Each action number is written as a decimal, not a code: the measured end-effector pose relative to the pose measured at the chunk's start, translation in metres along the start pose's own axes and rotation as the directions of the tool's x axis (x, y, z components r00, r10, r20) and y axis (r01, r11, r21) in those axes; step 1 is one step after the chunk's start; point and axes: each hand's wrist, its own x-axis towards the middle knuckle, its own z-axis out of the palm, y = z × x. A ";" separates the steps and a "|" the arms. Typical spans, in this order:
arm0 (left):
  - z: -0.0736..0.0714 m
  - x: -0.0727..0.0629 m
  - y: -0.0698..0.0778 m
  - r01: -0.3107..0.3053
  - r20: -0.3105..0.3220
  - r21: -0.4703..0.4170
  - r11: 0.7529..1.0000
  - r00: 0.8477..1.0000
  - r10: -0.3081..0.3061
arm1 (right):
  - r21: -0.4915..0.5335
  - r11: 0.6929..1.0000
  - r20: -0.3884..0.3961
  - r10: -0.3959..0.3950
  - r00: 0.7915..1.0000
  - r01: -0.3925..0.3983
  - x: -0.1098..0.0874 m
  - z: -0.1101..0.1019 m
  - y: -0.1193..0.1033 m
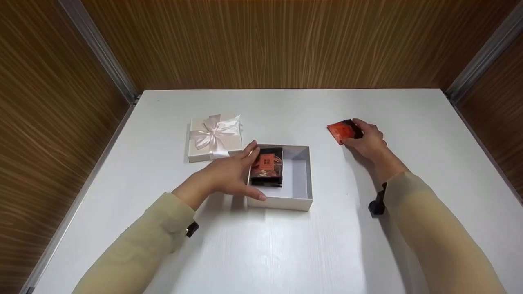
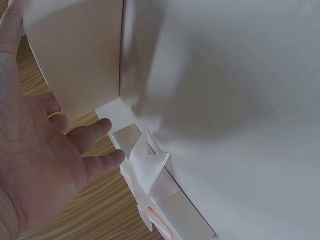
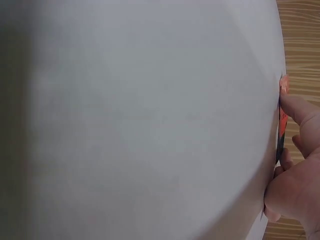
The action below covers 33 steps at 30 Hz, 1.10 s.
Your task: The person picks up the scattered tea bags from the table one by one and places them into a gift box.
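A white open box [image 1: 299,204] stands mid-table with a black-and-red box or packet [image 1: 267,165] inside, against its left side. My left hand [image 1: 231,173] spans the box's left side, thumb over the front wall and fingers near the back left corner. In the left wrist view that hand [image 2: 42,155] has its fingers spread and fairly straight beside the box wall [image 2: 75,55]. To the right, my right hand [image 1: 369,141] pinches a flat orange-red and black packet [image 1: 342,130] at the table surface. The right wrist view shows the packet [image 3: 283,117] edge-on under the thumb.
Behind the left hand lies a pale square lid or box [image 1: 198,122] tied with a pinkish-white ribbon bow [image 1: 213,134]. Wood-grain panels [image 1: 261,45] enclose the white table [image 1: 286,245] at the back and both sides. Dark devices [image 1: 376,207] sit at the wrists.
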 end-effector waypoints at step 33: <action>-0.002 0.007 -0.003 0.010 0.009 -0.004 1.000 1.000 -0.010 | 0.248 0.968 -0.024 -0.024 0.999 0.029 -0.003 -0.001 0.008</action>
